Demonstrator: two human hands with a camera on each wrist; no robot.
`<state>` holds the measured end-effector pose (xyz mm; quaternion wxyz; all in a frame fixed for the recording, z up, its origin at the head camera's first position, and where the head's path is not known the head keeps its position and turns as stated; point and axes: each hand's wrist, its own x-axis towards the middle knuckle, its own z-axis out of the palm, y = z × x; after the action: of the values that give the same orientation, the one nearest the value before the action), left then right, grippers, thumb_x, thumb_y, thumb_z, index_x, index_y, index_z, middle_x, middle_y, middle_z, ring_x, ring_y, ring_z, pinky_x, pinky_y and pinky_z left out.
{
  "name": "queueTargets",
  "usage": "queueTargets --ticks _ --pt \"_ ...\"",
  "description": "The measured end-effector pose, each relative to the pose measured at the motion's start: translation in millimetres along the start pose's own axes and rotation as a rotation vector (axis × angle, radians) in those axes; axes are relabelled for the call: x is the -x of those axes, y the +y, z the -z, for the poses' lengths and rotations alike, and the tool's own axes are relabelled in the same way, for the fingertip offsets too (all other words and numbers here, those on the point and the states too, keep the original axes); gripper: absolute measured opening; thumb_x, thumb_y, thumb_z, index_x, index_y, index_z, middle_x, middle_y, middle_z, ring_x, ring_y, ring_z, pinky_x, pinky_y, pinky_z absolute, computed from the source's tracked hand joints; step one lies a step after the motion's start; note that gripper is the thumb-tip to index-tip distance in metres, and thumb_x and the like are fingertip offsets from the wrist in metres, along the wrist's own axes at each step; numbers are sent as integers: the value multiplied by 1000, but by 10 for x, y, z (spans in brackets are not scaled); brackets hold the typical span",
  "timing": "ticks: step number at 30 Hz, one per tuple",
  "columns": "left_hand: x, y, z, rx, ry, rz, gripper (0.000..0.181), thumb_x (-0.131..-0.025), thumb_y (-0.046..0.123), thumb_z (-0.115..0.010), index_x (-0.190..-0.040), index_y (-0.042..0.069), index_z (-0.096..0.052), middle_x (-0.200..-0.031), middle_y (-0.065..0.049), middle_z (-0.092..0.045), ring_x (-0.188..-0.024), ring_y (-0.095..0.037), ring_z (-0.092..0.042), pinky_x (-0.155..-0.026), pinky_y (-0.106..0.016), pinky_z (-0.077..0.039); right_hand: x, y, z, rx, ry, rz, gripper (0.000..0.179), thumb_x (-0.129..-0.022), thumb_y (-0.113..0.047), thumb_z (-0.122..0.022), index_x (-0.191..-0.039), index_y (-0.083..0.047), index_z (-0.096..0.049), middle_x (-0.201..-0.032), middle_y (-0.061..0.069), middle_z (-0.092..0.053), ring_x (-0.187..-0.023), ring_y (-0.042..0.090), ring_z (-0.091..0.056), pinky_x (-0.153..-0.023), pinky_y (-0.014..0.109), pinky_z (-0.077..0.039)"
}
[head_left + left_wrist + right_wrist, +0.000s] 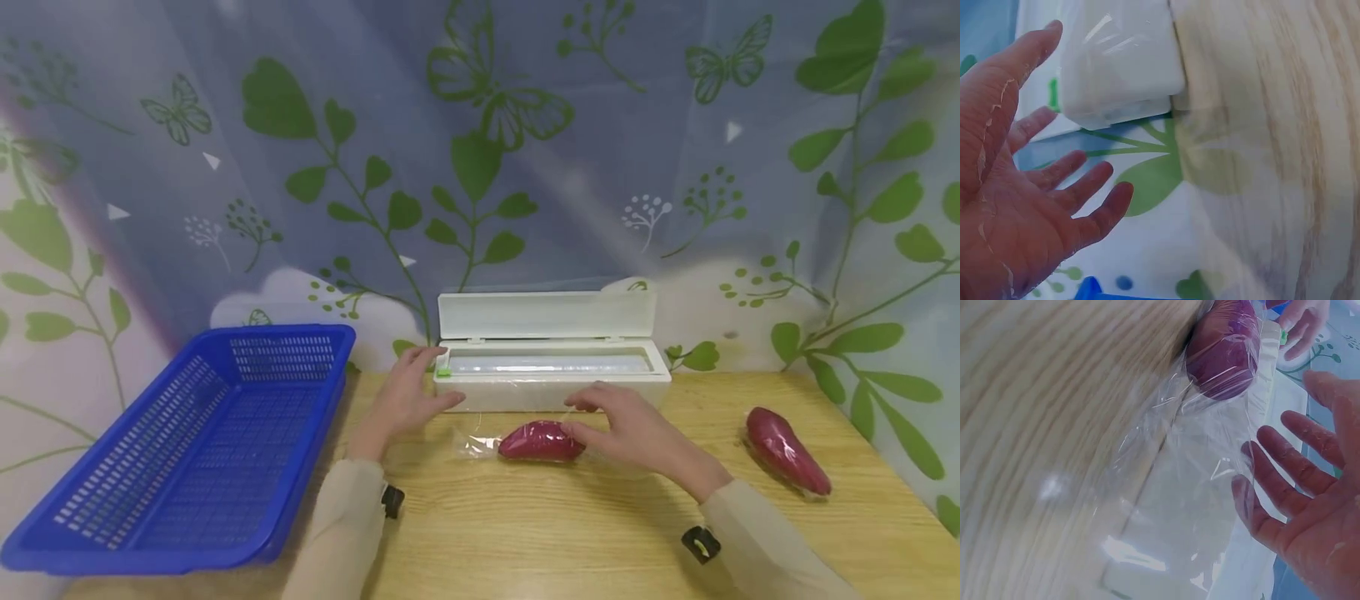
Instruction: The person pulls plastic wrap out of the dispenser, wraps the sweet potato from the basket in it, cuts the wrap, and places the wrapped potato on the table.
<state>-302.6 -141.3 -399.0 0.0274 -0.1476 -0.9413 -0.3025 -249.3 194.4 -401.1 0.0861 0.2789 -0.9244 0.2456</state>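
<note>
A purple-red, elongated vegetable (542, 441) lies on the table with clear plastic wrap (1179, 487) over it and spreading out at both ends. Just behind it stands a white cling film dispenser (553, 393), lid raised, a film roll (551, 365) inside. At the dispenser's left end is my left hand (405, 400), fingers spread; whether they touch the box I cannot tell. My right hand (630, 429) is over the vegetable's right end. In the right wrist view its fingers are spread and lightly bent beside the wrap, with nothing pinched.
A second purple-red vegetable (786, 450), in shiny wrap, lies at the table's right. To the left stands a blue plastic basket (285, 500) with slotted sides. A green slider (444, 372) sits at the dispenser's left end. Behind hangs a leaf-patterned cloth (525, 208).
</note>
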Motion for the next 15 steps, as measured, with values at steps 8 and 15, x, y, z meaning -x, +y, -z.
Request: queueTargets --ticks 8,15 --pt "-125 -111 -41 45 -89 12 95 -90 48 -74 -163 15 -24 -169 -22 -21 -154 -45 -26 -121 -65 -27 -139 -24 -65 -7 29 17 31 -95 -29 -72 -119 -10 -72 -111 6 -74 -104 24 -70 -92 45 -58" --pt "-150 -151 -80 107 -121 46 99 -92 48 -73 -165 13 -16 -170 -18 -18 -157 -41 -20 -126 -59 -20 -334 -82 -105 -67 34 32 32 -97 -30 -70 -121 -9 -71 -116 7 -73 -111 28 -70 -96 48 -57"
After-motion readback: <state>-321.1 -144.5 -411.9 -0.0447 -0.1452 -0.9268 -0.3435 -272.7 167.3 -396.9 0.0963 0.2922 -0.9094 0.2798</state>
